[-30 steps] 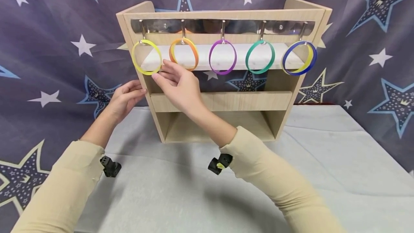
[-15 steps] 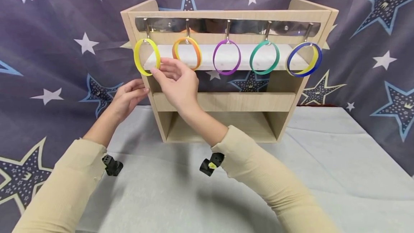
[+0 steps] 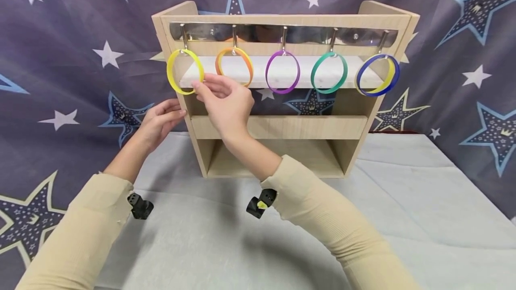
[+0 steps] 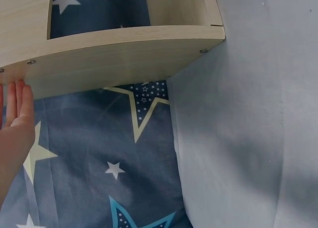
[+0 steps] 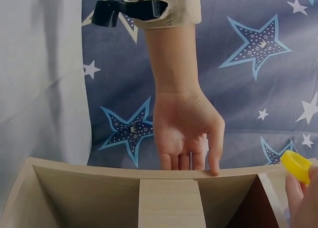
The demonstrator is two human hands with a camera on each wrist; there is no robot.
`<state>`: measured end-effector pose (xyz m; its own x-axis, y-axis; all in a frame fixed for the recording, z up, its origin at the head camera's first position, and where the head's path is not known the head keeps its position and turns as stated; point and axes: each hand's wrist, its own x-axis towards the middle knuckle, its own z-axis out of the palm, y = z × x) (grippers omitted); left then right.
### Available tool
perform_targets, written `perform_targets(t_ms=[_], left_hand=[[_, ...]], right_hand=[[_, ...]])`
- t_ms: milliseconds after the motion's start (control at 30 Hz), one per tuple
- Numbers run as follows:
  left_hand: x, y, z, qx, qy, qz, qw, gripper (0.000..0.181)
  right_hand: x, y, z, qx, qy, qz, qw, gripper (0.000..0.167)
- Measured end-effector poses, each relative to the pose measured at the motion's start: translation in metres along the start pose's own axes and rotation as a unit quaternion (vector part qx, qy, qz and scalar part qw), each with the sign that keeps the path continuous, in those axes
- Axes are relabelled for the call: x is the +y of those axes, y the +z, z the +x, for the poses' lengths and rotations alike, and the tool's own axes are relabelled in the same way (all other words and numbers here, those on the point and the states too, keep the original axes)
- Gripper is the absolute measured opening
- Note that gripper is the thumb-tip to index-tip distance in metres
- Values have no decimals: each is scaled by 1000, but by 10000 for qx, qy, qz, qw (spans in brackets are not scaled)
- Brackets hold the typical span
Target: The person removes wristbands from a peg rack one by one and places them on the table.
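Note:
A yellow wristband (image 3: pixel 171 74) hangs on the leftmost hook of a metal hook rail (image 3: pixel 258 33). My right hand (image 3: pixel 229 104) pinches its lower right edge between thumb and fingers. In the right wrist view, the yellow wristband (image 5: pixel 296 167) shows at the right edge beside the fingertips of that hand (image 5: pixel 300 198). My left hand (image 3: pixel 158 124) touches the left side panel of the wooden shelf unit (image 3: pixel 278 127), fingers extended. The left wrist view shows the fingers of that hand (image 4: pixel 17 128) lying against the panel's outer face.
Along the other hooks hang an orange-and-yellow pair (image 3: pixel 249 68), a purple wristband (image 3: pixel 298 73), a green wristband (image 3: pixel 344 73) and a blue-and-yellow pair (image 3: pixel 397 77). The unit stands on a grey-covered table (image 3: pixel 193 236) before a star-patterned curtain (image 3: pixel 88 21).
The yellow wristband turned narrower, then swung wider again as my right hand shifted slightly. My left hand stays at the side panel. The whole head view moved a little.

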<state>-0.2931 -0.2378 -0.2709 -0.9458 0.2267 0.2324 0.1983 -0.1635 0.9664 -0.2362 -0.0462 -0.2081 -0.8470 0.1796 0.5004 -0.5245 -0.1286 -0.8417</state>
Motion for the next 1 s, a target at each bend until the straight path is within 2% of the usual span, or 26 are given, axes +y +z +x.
perform_targets(t_ms=[200, 333, 533, 733, 1000], left_hand=[[-1, 0, 0, -63, 86, -39, 9999, 18], [-1, 0, 0, -78, 122, -2, 9999, 17], [-1, 0, 1, -79, 120, -5, 9999, 17], [2, 0, -1, -19, 17, 98, 9999, 18], [3, 1, -1, -43, -14, 125, 9999, 20]], right_hand=[[-6, 1, 2, -10, 474, 748, 9961, 26], [-11, 2, 3, -11, 737, 981, 9924, 25], [-19, 2, 3, 0, 737, 1338, 9883, 26], [-24, -2, -1, -203, 732, 1650, 9834, 26], [-25, -14, -7, -469, 883, 1591, 9822, 29]])
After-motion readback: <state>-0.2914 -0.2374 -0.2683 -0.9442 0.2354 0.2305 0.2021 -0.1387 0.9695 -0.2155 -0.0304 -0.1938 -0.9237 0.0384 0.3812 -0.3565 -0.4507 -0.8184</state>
